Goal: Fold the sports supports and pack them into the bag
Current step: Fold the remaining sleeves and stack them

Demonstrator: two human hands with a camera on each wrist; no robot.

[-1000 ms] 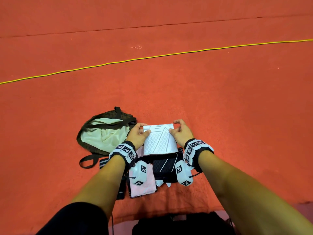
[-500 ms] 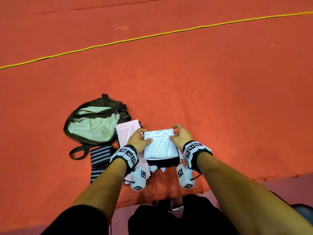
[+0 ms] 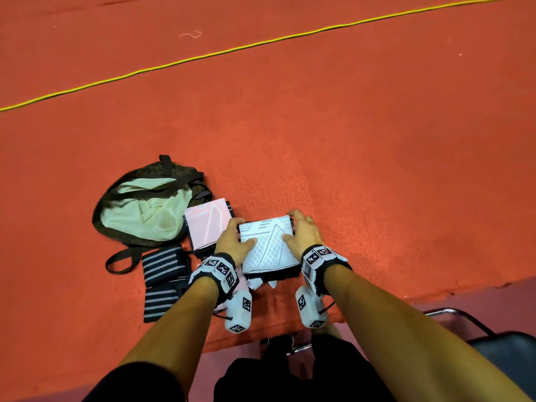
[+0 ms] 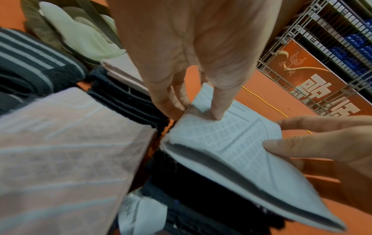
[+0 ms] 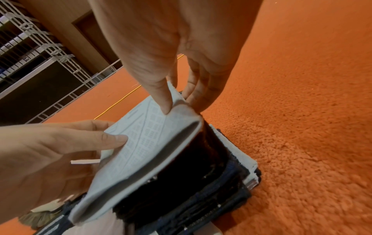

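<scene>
I pinch the white support (image 3: pixel 268 246) with both hands so its fold stays flat (it sits on the dark pile near the front edge of the red mat (image 3: pixel 377 169)). My left hand (image 3: pixel 232 242) and right hand (image 3: pixel 301 235) grip its side edges, thumbs on top. The bag (image 3: pixel 145 213) lies open just left.

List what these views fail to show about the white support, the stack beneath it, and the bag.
- White support: its underside is hidden in every view; the left hand and right hand cover its side edges.
- Dark stack under it: piece count unreadable, blurred in the wrist views and covered in the head view.
- Bag: any contents, hidden by its pale lining.
</scene>
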